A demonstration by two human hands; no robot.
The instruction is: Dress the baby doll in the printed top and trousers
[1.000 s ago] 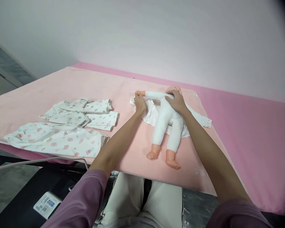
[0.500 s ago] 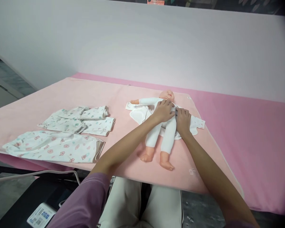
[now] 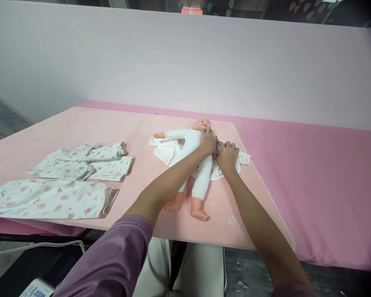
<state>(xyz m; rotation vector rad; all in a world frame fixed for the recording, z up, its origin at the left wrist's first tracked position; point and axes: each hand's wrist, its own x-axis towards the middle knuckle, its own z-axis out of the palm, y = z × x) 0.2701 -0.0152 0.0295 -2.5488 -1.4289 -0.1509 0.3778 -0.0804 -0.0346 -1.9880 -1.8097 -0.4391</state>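
A baby doll (image 3: 190,142) with a white cloth body lies on its back, head away from me. Under it is spread a white baby shirt (image 3: 170,152), one sleeve out to each side. My left hand (image 3: 208,141) is closed at the doll's shoulder on the right, around its arm as far as I can see. Close beside it, my right hand (image 3: 227,156) has its fingers curled over the shirt near the right sleeve. A pale bit of the doll's arm shows between the hands; the fingertips are mostly hidden.
Printed baby clothes (image 3: 77,161) and another printed garment (image 3: 52,200) lie flat on the left of the pink mat (image 3: 136,132). A white wall (image 3: 185,66) rises behind the table. Below the left edge are a white cable (image 3: 49,244) and a black surface.
The view has shifted, so the table's things sit farther left. My left hand has moved up the doll's chest to its shoulder and its fingers have curled. The right hand's fingers have closed too.
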